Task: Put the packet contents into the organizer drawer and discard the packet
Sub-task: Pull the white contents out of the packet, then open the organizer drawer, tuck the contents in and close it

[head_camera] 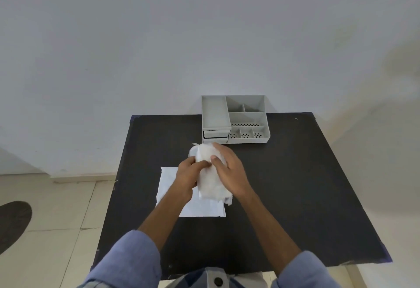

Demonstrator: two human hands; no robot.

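Left hand (189, 170) and right hand (229, 169), fingers clamped on a white crinkled plastic packet (210, 183), apparently opening it mid-desk; grey plastic organizer (234, 119) at the far edge.

No readable text, label, brand, number or sign anywhere in the frame, from top edge to bottom.
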